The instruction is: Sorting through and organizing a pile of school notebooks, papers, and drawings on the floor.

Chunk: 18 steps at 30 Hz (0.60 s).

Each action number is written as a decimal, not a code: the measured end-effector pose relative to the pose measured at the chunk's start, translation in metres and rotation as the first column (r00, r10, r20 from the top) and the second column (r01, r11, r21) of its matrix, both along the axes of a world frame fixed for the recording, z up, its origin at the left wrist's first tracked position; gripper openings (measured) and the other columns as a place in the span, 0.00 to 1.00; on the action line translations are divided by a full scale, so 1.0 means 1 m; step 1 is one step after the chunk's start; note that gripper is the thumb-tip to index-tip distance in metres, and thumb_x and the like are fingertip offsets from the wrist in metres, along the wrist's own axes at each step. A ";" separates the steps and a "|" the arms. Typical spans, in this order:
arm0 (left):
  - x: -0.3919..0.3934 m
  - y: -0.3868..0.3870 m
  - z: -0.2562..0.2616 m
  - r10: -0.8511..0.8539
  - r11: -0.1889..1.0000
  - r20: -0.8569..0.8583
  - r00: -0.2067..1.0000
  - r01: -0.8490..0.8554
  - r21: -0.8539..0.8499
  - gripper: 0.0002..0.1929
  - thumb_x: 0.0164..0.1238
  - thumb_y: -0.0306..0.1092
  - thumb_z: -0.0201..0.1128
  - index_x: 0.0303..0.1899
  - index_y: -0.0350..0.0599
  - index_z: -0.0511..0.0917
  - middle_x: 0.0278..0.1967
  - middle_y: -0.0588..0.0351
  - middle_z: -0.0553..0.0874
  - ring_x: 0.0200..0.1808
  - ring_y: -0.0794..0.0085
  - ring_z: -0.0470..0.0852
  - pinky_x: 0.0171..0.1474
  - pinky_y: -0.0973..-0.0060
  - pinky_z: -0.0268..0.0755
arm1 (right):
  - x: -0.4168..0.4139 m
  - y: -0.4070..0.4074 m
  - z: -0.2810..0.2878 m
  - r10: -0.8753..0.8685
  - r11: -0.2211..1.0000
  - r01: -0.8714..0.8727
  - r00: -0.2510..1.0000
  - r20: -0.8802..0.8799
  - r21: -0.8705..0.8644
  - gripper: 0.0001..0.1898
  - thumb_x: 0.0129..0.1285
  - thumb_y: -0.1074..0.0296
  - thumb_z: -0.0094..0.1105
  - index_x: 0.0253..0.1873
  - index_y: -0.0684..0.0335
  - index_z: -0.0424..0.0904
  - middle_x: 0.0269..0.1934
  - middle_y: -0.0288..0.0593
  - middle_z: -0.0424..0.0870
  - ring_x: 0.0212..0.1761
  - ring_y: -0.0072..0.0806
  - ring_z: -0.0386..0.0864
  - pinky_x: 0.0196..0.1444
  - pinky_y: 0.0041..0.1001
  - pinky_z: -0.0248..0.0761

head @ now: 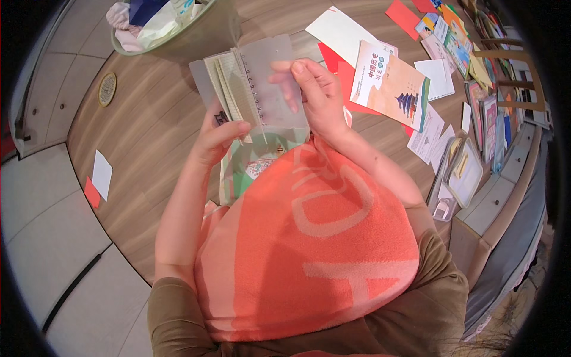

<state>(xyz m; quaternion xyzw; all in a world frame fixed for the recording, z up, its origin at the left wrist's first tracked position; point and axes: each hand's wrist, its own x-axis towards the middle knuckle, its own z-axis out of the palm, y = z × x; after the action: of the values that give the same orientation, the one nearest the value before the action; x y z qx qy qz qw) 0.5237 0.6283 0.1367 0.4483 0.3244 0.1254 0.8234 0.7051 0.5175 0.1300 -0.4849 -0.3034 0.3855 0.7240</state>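
Note:
A small ring-bound notebook (pixel 250 89) with translucent plastic covers lies open before me, its pages bunched towards the left cover. My left hand (pixel 221 134) grips the pages and that cover, thumb on top near the lower edge. The thumb and index finger of my right hand (pixel 312 87) pinch the edge of the other translucent cover, and further fingers show through it from behind. Below the notebook is a green printed booklet or bag (pixel 250 174), partly hidden by the orange-red fleece cloth (pixel 321 223) over my lap.
A softcover book (pixel 390 85) overlaps red and white paper on the wooden floor to the right. Farther right are books, loose sheets and a clear plastic case (pixel 464 172). A bin (pixel 196 38) holding cloth stands at upper left. Two small cards (pixel 102 174) lie at left.

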 end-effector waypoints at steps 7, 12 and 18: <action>-0.013 0.018 -0.027 0.060 0.983 0.242 0.968 -0.014 -0.185 0.30 0.55 0.32 0.63 0.60 0.30 0.69 0.47 0.48 0.84 0.45 0.64 0.84 0.50 0.69 0.76 | 0.002 -0.001 0.003 -0.047 0.999 0.046 0.998 -0.030 -0.011 0.18 0.77 0.59 0.48 0.51 0.68 0.81 0.36 0.42 0.85 0.24 0.16 0.69 0.29 0.19 0.65; 0.010 0.010 -0.022 -0.078 0.997 -0.011 0.997 0.078 0.011 0.37 0.66 0.47 0.58 0.69 0.29 0.60 0.63 0.45 0.75 0.62 0.61 0.75 0.65 0.66 0.66 | -0.003 0.002 -0.018 -0.075 0.992 0.076 0.997 0.012 -0.105 0.17 0.76 0.57 0.50 0.51 0.66 0.81 0.38 0.37 0.85 0.29 0.16 0.72 0.32 0.19 0.66; 0.026 0.019 -0.061 0.099 0.919 -0.173 0.980 -0.023 0.393 0.40 0.74 0.42 0.52 0.78 0.48 0.39 0.77 0.50 0.50 0.76 0.63 0.53 0.73 0.70 0.49 | 0.013 0.001 -0.078 -0.110 0.936 0.158 0.981 0.162 -0.316 0.16 0.73 0.58 0.55 0.53 0.66 0.80 0.39 0.39 0.83 0.35 0.21 0.77 0.38 0.24 0.73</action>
<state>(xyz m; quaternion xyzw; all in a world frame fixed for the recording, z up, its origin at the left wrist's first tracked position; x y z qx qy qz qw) 0.5499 0.6471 0.0755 0.6025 0.3836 0.1698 0.6790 0.7180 0.5187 0.0516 -0.6439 -0.2521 0.3447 0.6348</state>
